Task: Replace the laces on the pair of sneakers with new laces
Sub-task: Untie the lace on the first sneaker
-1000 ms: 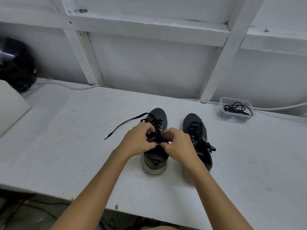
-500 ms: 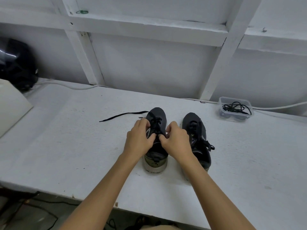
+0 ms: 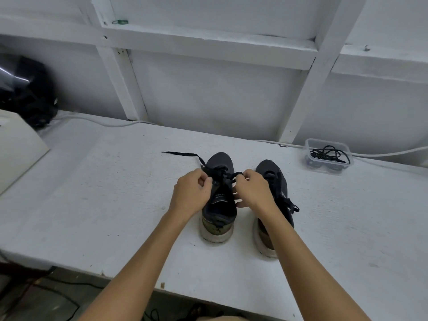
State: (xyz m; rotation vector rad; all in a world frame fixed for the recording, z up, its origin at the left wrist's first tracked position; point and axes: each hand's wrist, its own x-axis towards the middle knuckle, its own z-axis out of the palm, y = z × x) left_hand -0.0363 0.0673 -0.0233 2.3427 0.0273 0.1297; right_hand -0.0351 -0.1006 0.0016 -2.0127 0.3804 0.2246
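Note:
Two dark sneakers stand side by side on the white table [image 3: 92, 205], toes pointing away from me. My left hand [image 3: 192, 193] and my right hand [image 3: 254, 191] work over the left sneaker [image 3: 218, 212], each pinching part of its black lace [image 3: 225, 176] near the upper eyelets. One loose end of that lace [image 3: 180, 154] trails away to the left across the table. The right sneaker [image 3: 272, 174] stands laced, its bow hanging on its right side, and my right forearm covers part of it.
A clear plastic box [image 3: 327, 155] holding black laces sits at the back right by the wall. A white cable [image 3: 382, 154] runs along the table's back edge. A black bag [image 3: 27, 91] and a white board [image 3: 16, 147] lie at the far left.
Both hands have moved up the left sneaker from the tongue toward the toe end and drawn apart. The loose lace end has swung from the near left to farther back.

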